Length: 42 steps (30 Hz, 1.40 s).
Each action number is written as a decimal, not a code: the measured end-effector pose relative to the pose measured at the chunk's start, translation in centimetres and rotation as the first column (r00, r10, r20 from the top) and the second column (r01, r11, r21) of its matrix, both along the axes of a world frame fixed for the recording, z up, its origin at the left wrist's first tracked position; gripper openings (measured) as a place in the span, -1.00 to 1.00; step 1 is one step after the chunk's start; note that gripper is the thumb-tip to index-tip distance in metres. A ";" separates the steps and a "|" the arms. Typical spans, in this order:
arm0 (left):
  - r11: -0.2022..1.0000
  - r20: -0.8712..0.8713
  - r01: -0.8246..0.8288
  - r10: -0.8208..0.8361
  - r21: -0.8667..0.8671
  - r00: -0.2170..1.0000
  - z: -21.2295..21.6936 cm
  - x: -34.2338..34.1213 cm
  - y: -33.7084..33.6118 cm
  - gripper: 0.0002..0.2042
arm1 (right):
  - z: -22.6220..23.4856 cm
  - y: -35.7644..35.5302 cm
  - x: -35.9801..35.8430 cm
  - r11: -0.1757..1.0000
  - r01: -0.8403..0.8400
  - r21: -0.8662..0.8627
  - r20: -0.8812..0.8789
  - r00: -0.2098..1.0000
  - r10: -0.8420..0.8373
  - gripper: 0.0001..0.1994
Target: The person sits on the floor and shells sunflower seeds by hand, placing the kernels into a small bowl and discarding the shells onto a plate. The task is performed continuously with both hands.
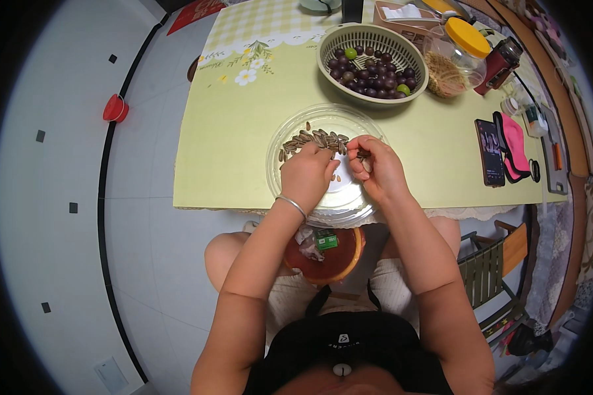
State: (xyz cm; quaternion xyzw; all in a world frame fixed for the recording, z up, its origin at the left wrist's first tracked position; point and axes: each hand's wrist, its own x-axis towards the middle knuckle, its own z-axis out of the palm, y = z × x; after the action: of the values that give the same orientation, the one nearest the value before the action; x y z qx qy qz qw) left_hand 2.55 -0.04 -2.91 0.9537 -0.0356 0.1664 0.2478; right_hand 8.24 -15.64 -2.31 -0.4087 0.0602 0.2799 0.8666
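- Head view: a clear round plastic plate point(284, 172) is seen at the near edge of a pale green table point(224, 145), its front rim reaching just past the table edge.
- A row of striped sunflower seeds point(313, 139) is laid across the far half of the plate, with a few single seeds scattered around it.
- The left hand point(308, 174) is held over the middle of the plate, fingers curled and fingertips brought down at the seed row; whether a seed is actually pinched cannot be told. A thin bracelet point(292, 205) is worn on that wrist.
- The right hand point(377, 169) is held just beside the left, over the right part of the plate; its thumb and forefinger are pinched on one seed point(362, 154) at the right end of the row.
- Below the plate, on the person's lap, an orange bowl point(346, 260) with scraps in it is seen.
- Farther back on the table, a pale slotted basket point(370, 36) is filled with dark grapes point(374, 74) and a few green ones.
- To its right a clear jar with a yellow lid point(466, 37) is lying tilted, and a dark phone point(489, 152) is laid beside a pink object point(515, 147).
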 end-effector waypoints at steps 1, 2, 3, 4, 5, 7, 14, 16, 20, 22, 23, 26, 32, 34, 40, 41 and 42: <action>1.000 0.001 -0.008 0.008 0.014 1.000 -0.1 0.0 0.0 -0.87 | 0.0 0.1 0.0 1.000 -0.009 -0.015 0.014 1.000 0.009 -0.81; 0.999 0.002 -0.016 0.016 0.029 1.000 -0.2 0.0 0.0 -0.87 | -0.1 0.1 -0.1 0.999 -0.017 -0.030 0.028 0.999 0.018 -0.82; 0.999 0.009 -0.023 0.022 0.048 1.000 -0.3 0.1 0.0 -0.87 | 0.0 0.3 -0.1 0.999 -0.025 -0.045 0.028 0.999 0.027 -0.82; 0.997 0.015 -0.030 0.029 0.067 0.999 -0.4 0.1 -0.1 -0.88 | 0.1 0.4 -0.2 0.998 -0.034 -0.061 0.028 0.999 0.036 -0.83; 0.996 0.021 -0.037 0.035 0.085 0.999 -0.5 0.1 0.0 -0.89 | 0.2 0.5 -0.3 0.996 -0.043 -0.077 0.028 0.999 0.045 -0.83; 0.993 0.023 -0.041 0.039 0.111 0.999 -0.8 0.1 0.1 -0.91 | 0.1 0.7 -0.5 0.980 -0.069 -0.188 0.062 0.995 0.082 -0.84; 0.993 0.123 0.059 -0.072 0.103 0.990 -0.8 0.5 0.3 -0.92 | -0.3 0.9 -0.4 0.969 -0.052 -0.241 0.133 0.987 0.086 -0.85; 0.990 0.137 0.075 -0.092 0.122 0.986 -0.9 0.6 0.4 -0.92 | -0.4 0.9 -0.4 0.971 -0.063 -0.230 0.139 0.986 0.096 -0.85; 0.987 0.139 0.089 -0.107 0.133 0.985 -0.7 0.5 0.3 -0.94 | -0.3 1.0 -0.7 0.963 -0.095 -0.254 0.149 0.979 0.136 -0.84; 0.989 0.153 0.077 -0.097 0.128 0.983 -0.8 0.6 0.3 -0.95 | -0.4 1.1 -0.7 0.963 -0.087 -0.254 0.166 0.977 0.132 -0.84; 0.990 0.160 0.072 -0.091 0.125 0.983 -0.9 0.7 0.3 -0.95 | -0.5 1.2 -0.7 0.964 -0.083 -0.254 0.175 0.976 0.130 -0.84; 0.990 0.173 0.089 -0.108 0.114 0.979 -0.7 0.6 0.2 -0.95 | -0.7 1.0 -0.6 0.960 -0.091 -0.265 0.180 0.973 0.142 -0.85; 0.992 0.131 0.050 -0.065 0.114 0.989 -0.7 0.4 0.2 -0.96 | -0.4 1.1 -0.7 0.953 -0.094 -0.287 0.178 0.973 0.149 -0.85; 0.992 0.113 0.033 -0.046 0.119 0.993 -0.7 0.4 0.3 -0.94 | -0.4 1.2 -0.8 0.948 -0.097 -0.304 0.181 0.971 0.157 -0.85; 0.984 0.257 0.165 -0.179 0.072 0.950 -0.4 0.9 0.2 -0.87 | -0.2 1.1 -0.7 0.954 -0.053 -0.295 0.206 0.971 0.117 -0.85; 0.973 0.244 0.203 -0.223 0.106 0.944 -0.4 0.9 0.4 -0.87 | 0.0 1.1 -0.7 0.955 -0.039 -0.295 0.209 0.972 0.104 -0.85; 0.977 0.203 0.183 -0.202 0.108 0.958 -0.4 0.8 0.4 -0.87 | -0.1 1.0 -0.7 0.953 -0.044 -0.301 0.207 0.972 0.110 -0.85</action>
State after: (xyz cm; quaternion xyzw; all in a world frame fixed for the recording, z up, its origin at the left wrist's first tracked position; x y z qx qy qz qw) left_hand 3.40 0.39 -3.35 0.9324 -0.1620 0.2406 0.2155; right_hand 7.57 -14.60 -2.40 -0.5636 -0.0120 0.2543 0.7858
